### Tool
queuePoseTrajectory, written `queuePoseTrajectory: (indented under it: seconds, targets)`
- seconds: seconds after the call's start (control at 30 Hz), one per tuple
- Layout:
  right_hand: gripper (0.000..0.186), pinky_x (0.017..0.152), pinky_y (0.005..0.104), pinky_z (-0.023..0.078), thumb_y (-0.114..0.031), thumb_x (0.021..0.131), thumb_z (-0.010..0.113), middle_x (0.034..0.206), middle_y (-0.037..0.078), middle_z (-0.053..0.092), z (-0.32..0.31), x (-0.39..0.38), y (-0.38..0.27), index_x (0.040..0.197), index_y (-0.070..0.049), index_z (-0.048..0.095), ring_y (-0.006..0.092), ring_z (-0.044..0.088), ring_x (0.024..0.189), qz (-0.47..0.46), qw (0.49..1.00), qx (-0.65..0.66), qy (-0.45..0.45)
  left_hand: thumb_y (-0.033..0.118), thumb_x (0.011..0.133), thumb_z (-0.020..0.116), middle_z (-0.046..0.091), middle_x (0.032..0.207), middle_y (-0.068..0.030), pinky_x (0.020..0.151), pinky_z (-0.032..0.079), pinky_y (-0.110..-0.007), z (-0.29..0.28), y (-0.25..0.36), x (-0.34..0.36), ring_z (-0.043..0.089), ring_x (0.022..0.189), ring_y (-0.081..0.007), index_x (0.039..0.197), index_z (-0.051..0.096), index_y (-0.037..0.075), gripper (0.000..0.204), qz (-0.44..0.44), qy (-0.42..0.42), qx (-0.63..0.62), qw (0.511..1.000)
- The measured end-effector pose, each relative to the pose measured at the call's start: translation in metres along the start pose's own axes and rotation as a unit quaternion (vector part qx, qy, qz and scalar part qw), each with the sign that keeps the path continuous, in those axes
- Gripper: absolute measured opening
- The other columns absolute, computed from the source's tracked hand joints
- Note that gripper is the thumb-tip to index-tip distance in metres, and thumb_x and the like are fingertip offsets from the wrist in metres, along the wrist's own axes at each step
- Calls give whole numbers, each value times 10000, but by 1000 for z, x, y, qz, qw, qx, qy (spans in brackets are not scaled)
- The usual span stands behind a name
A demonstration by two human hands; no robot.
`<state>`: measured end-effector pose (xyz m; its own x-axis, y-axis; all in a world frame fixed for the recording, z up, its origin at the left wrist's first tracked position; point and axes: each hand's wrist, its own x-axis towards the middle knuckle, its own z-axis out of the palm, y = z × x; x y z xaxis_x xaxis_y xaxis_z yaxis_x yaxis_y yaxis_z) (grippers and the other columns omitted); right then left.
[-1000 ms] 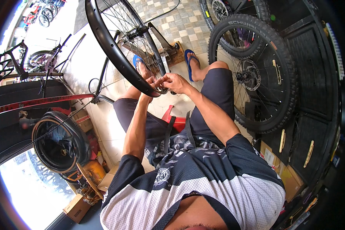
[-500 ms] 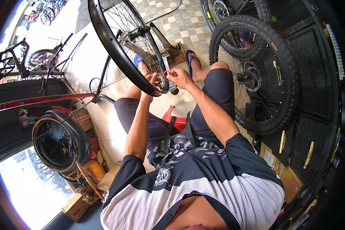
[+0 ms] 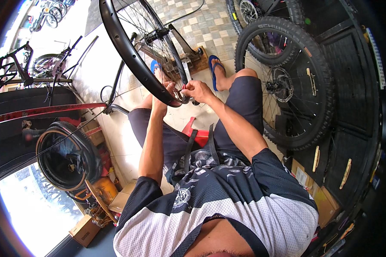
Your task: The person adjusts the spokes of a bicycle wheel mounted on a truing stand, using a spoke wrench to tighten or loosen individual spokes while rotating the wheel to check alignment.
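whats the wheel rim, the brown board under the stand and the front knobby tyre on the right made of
Wheel rim: smooth black with a soft sheen; metal or carbon, can't tell. Brown board: dull, probably wood, going by its colour. Front tyre: matt black, likely rubber, given its knobbly tread.

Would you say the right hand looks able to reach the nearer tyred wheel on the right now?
Probably not directly: the right hand is busy at the bare rim with a small red item, and the right knee lies between it and the tyred wheel.
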<state>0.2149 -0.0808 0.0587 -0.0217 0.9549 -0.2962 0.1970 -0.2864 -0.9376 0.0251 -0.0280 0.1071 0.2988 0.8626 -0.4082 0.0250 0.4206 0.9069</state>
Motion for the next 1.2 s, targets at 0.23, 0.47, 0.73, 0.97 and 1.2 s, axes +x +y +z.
queuePoseTrajectory:
  seconds: [0.23, 0.47, 0.73, 0.97, 1.2]
  targets:
    - [323, 686, 346, 513, -334, 860, 737, 797, 97, 714, -4, -4, -14, 896, -17, 681, 200, 657, 717, -13, 998, -52, 33, 374, 977, 668, 655, 877, -3, 550, 453, -231, -9, -28, 12, 582, 696, -88, 1147, 633, 88, 334, -39, 39, -60, 997]
    - [345, 727, 369, 531, -354, 844, 747, 853, 132, 728, -3, -4, -16, 934, -25, 691, 258, 699, 790, -18, 1000, -8, -9, 422, 961, 678, 642, 771, 16, 511, 416, -213, 5, -32, 18, 563, 635, -73, 1033, 679, 91, 339, -28, -4, 26, 999]
    - [255, 710, 329, 527, -230, 855, 752, 854, 110, 732, -2, 0, -8, 943, -3, 677, 181, 687, 769, -64, 994, 86, -38, 405, 948, 705, 612, 698, 23, 479, 369, -215, 1, -11, 15, 527, 559, -59, 853, 668, 76, 344, -113, -94, 82, 986]
    - [184, 807, 261, 532, -29, 945, 629, 1010, 100, 726, -4, 5, 8, 1114, 43, 618, 131, 678, 916, -30, 980, 163, -106, 338, 906, 767, 612, 686, 12, 482, 390, -237, 4, -8, 25, 548, 560, -83, 835, 658, 63, 304, -132, -76, 144, 978]
    - [218, 798, 246, 522, -2, 939, 592, 1000, 87, 720, 1, 12, 16, 1148, 56, 613, 108, 656, 900, -14, 980, 165, -108, 252, 849, 834, 633, 704, -6, 490, 392, -252, 8, -33, 34, 567, 581, -82, 797, 649, 47, 281, -51, -36, 109, 992]
